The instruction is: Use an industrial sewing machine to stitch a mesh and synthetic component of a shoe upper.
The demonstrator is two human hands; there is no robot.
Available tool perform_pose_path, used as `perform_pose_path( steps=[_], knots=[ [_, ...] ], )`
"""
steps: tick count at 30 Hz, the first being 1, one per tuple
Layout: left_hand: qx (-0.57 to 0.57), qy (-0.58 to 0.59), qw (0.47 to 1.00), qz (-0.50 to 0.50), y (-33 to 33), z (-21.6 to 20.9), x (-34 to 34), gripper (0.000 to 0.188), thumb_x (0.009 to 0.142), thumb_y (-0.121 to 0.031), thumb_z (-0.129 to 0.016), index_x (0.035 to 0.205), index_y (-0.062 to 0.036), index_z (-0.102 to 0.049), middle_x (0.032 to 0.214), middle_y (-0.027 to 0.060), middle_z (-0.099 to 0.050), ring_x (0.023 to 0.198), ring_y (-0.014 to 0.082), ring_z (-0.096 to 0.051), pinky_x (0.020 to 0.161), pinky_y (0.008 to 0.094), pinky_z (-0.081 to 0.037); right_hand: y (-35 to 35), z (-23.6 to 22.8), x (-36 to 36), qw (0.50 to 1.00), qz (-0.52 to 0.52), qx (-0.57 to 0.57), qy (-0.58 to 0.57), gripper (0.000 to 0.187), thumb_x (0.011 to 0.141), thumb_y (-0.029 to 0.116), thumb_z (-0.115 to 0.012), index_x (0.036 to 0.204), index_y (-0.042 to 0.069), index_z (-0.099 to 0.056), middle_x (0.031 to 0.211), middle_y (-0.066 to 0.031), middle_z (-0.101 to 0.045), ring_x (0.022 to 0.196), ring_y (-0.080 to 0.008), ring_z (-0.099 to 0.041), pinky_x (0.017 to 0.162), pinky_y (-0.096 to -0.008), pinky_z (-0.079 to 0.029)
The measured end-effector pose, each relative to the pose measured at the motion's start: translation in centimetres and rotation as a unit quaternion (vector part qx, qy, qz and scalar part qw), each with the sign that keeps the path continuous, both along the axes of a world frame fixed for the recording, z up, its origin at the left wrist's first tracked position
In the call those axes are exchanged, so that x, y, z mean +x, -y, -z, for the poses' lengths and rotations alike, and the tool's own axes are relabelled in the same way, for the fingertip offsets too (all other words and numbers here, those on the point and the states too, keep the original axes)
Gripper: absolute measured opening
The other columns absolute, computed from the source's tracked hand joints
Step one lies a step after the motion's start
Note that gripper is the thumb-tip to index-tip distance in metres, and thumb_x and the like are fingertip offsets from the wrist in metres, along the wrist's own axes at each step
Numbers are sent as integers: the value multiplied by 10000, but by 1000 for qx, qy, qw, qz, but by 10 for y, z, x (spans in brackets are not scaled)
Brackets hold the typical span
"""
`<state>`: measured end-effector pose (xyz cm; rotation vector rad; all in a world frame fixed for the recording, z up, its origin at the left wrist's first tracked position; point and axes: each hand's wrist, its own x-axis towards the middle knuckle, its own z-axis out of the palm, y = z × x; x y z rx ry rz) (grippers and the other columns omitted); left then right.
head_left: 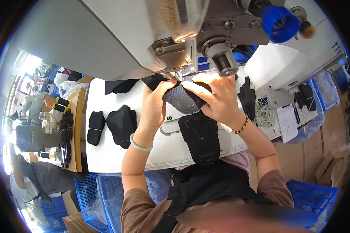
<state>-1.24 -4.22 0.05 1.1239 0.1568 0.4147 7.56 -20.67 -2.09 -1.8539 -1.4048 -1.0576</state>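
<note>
A dark grey mesh fabric piece (179, 100) with black fabric parts lies under the presser foot (178, 74) of a white sewing machine (105, 42). On its left edge my left hand (155, 101) is closed, thumb pointing at the foot. From the other side my right hand (218, 97) grips the black part of the work, with its fingers reaching close to the foot. The needle tip cannot be made out. Nearer to me, a black fabric piece (201, 139) with pale stitched outlines hangs over the table's front edge below the work.
On the white table (105, 159), a stack of black pieces (121, 125) and a tied bundle (96, 128) lie left. A pale cord coil (263, 114) and black strips (247, 99) lie right. Blue crates (91, 198) stand below. Another person (31, 180) is at far left.
</note>
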Motion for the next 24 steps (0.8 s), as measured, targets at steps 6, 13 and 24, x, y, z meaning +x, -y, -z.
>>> perform_pose_path(
  steps=[6,13,24],
  knots=[
    [6,14,999,-44,9,3,0,118,841,-18,-540,937,-5,-608,900,34,-623,850,103,-579,797,252,-447,3,2,-2,999,-4,36,37,386,637,180,-675,1020,216,-638,1006,79,-543,806,-142,-459,719,-315,-300],
    [-3,64,992,-107,23,12,5,183,865,-68,-526,954,48,-636,939,68,-633,864,124,-587,816,251,-442,5,1,8,997,-10,67,24,345,662,142,-671,999,219,-665,968,115,-590,708,-122,-451,697,-295,-303],
    [53,128,949,-285,59,15,18,79,830,-38,-546,900,-13,-575,928,24,-584,863,106,-533,824,257,-412,1,5,16,990,13,111,-84,361,654,60,-644,986,190,-698,1045,38,-634,802,-146,-529,699,-293,-333]
  ],
)
